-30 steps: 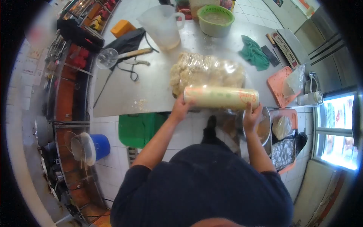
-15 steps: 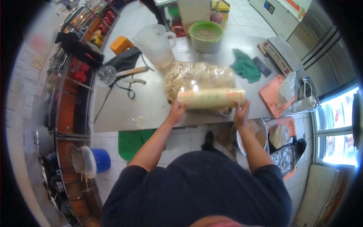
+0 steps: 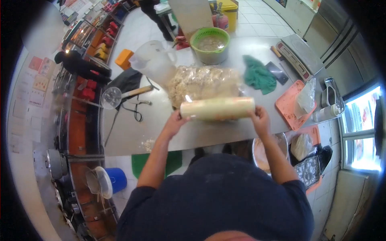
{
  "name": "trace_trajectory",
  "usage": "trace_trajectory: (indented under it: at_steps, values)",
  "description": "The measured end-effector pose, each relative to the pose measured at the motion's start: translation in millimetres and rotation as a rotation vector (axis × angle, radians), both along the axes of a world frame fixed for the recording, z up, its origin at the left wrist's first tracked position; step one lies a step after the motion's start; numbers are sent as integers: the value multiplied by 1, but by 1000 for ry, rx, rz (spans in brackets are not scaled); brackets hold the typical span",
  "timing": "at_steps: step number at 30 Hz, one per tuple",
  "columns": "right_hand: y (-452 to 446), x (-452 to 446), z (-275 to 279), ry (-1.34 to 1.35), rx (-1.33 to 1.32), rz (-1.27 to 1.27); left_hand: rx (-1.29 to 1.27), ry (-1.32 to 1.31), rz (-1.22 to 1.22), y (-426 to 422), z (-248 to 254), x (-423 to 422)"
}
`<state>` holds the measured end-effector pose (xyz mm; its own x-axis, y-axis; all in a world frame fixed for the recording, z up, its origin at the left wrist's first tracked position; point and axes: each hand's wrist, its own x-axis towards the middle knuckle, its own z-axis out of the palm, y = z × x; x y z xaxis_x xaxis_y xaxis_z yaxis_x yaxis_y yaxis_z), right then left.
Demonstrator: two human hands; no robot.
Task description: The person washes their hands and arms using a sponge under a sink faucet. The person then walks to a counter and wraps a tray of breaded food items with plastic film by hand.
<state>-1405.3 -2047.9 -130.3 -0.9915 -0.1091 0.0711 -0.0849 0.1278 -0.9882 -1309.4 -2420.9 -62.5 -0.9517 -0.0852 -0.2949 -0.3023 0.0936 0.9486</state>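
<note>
A large roll of plastic wrap (image 3: 217, 108) lies level between my two hands, above the near side of the table. My left hand (image 3: 175, 122) grips its left end and my right hand (image 3: 261, 119) its right end, fingers closed around the rims. Just behind the roll sits a bulky block of pale, crumbly food (image 3: 205, 82), its top covered in shiny clear film. The roll hides the block's front side. Whether film stretches from the roll to the block I cannot make out.
On the steel table (image 3: 124, 140) are a clear pitcher (image 3: 150, 62), a strainer (image 3: 110, 97), a green basket (image 3: 210, 42), a green cloth (image 3: 259, 75), a scale (image 3: 295, 60) and an orange tray (image 3: 287, 106). A metal bowl (image 3: 256, 150) stands below the right edge. Two other people are farther back.
The roll has turned in my hands, so its printed orange marks sit differently. It has shifted slightly left in view, and the view itself has moved a little.
</note>
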Motion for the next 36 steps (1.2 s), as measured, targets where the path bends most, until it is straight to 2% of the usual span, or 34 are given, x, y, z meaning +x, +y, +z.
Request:
trace_trajectory:
  at_steps: [2, 5, 7, 9, 10, 12, 13, 15, 17, 18, 19, 20, 22, 25, 28, 29, 31, 32, 34, 35, 36]
  values:
    - [0, 25, 7, 47, 67, -27, -66, -33, -13, 4, -24, 7]
    - [-11, 36, -2, 119, 227, -82, 41, 201, 173, 13, -64, 9]
    - [-12, 30, -12, 168, 315, -127, 33, 204, 140, 5, -87, 1]
    - [-15, 16, -8, 478, 580, -157, 17, 223, 123, 6, -80, -9]
    - [-12, 8, -6, 487, 580, -158, 31, 218, 105, 4, -76, -12]
    - [-6, -8, 21, 182, 251, -55, 45, 220, 96, 7, -44, -18]
    - [-2, -12, 31, 182, 253, -47, 39, 166, 117, 10, -20, -17]
    - [8, -12, 42, 11, 59, -97, 40, 89, 153, 16, -1, -4]
    - [18, -4, 36, -16, 101, -42, 145, 141, 101, 23, 2, 9]
    - [24, 0, 34, -29, 135, -2, 145, 139, 110, 21, -19, 17]
    - [30, 4, 13, 103, 276, 68, -9, 82, 67, 18, -55, 27]
    - [29, 13, -3, 109, 276, 74, -162, 27, 24, 18, -78, 34]
    - [25, 28, -24, 56, 260, 90, -122, 67, 70, 27, -85, 40]
    - [4, 40, 2, 10, 281, -12, -28, 77, 107, 24, -91, 31]
    - [6, 15, -23, 100, 339, -33, 4, 112, 96, 24, -90, 16]
    - [6, 7, -10, 104, 342, -29, -19, 154, 79, 26, -90, 12]
    - [5, -10, 28, -73, 509, 9, 22, 156, 94, 22, -85, 0]
    - [10, -19, 30, -75, 515, 7, 57, 149, 99, 23, -81, -2]
    - [25, -32, 28, 16, 460, 5, 137, 121, 107, 33, -27, 4]
    - [30, -33, 32, -14, 288, 60, 212, 96, 126, 36, -10, 9]
    - [35, -29, 28, -19, 288, 66, 212, 91, 132, 36, -16, 15]
